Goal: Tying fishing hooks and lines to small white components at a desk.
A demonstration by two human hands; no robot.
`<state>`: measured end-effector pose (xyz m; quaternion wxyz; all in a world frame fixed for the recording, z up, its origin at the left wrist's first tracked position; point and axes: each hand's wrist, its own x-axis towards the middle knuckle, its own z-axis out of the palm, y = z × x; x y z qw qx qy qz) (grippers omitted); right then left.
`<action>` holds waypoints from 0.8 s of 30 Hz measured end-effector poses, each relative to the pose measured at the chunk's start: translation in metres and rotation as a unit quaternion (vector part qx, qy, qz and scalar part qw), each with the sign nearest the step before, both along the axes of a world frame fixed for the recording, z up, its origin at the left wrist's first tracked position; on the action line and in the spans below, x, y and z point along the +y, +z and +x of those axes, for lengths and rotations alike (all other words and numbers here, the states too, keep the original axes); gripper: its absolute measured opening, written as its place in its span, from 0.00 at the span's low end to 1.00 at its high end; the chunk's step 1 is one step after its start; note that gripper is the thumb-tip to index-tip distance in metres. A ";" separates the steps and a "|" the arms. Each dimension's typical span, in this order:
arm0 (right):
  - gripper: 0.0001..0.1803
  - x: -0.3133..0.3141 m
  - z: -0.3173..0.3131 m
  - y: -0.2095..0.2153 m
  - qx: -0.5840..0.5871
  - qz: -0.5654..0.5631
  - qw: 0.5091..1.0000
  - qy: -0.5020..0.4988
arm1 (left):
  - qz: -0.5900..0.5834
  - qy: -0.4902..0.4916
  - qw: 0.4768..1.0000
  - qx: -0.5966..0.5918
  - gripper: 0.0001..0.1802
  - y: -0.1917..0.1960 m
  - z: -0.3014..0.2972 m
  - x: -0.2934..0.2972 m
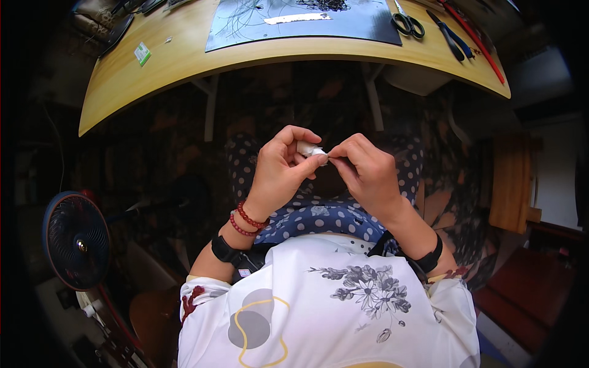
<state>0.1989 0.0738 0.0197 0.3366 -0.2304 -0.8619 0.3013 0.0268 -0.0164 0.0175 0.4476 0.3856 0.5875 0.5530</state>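
Above my lap, my left hand (277, 170) holds a small white roll-like piece (311, 149) between thumb and fingers. Its exact kind is too small to tell, and my fingers cover part of it. Close by on the right, my right hand (372, 172) has thumb and forefinger pinched together at the white piece's right end. Whatever sits in that pinch is too fine to make out. Both hands are near each other, in front of the table's near edge.
A wooden table (165, 70) spans the far side. On it lie a dark mat (362, 27) with black strands and a white strip, black scissors (408, 26), pliers (452, 40), a red stick (485, 55) and a small green-white packet (142, 54). A fan (76, 240) stands at left.
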 end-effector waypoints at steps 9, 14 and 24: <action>0.03 -0.001 0.003 -0.010 0.049 -0.340 0.939 0.014 | -0.017 -0.025 0.995 -0.096 0.11 -0.010 0.000 -0.004; 0.03 -0.005 0.006 -0.007 0.075 -0.559 0.821 0.086 | 0.041 0.048 0.987 0.145 0.08 -0.017 0.005 -0.007; 0.07 -0.003 0.006 -0.024 0.145 -0.681 0.716 0.060 | 0.020 -0.047 0.990 -0.134 0.09 -0.023 0.009 -0.007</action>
